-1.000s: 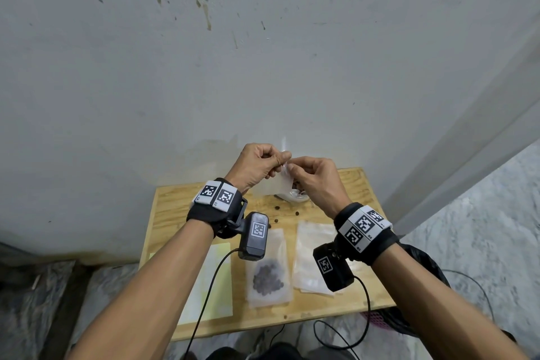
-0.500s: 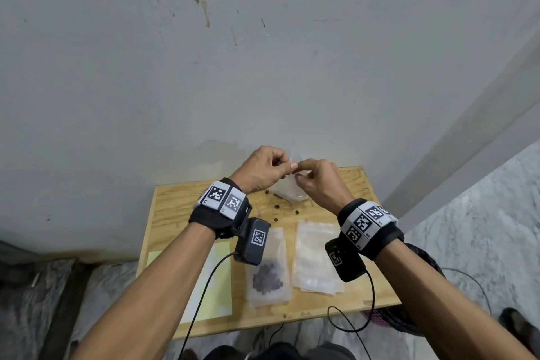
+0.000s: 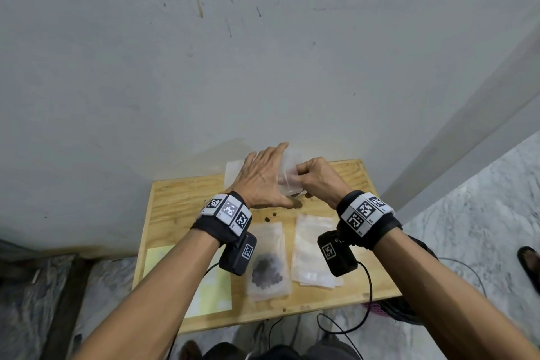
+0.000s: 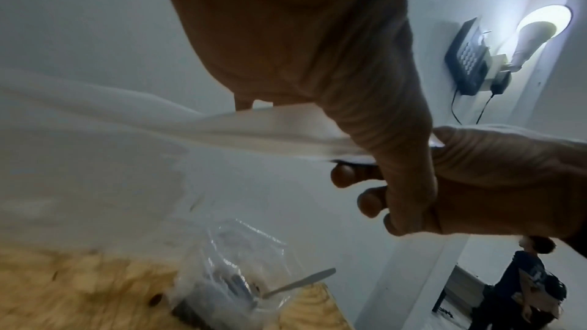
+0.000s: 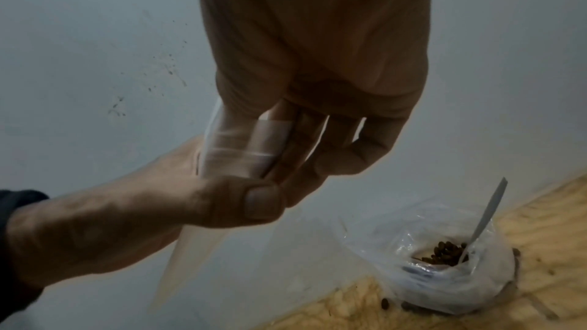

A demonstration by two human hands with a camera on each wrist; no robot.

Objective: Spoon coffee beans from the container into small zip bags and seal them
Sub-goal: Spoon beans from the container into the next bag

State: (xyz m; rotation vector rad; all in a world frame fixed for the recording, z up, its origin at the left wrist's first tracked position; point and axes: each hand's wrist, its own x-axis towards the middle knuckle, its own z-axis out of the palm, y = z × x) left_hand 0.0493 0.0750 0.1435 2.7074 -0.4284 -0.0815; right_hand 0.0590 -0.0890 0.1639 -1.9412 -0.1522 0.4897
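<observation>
An empty clear zip bag (image 3: 287,165) is held in the air above the back of the wooden table (image 3: 175,204). My right hand (image 3: 314,177) pinches its right end with curled fingers. My left hand (image 3: 263,177) lies along the bag with straight fingers on the far side and its thumb (image 5: 263,201) on the near side. The bean container (image 5: 444,265), a clear plastic bag with brown beans inside, sits on the table below the hands. A white spoon (image 5: 486,212) stands in it. The head view hides most of the container behind my hands.
A zip bag filled with beans (image 3: 267,267) lies near the front, with a stack of empty bags (image 3: 314,251) to its right and a yellow sheet (image 3: 210,286) to its left. Loose beans (image 3: 270,216) dot the table. The grey wall stands right behind.
My left hand has gone from a fingertip pinch at the bag's top to straight fingers laid along the bag. The right hand keeps its pinch.
</observation>
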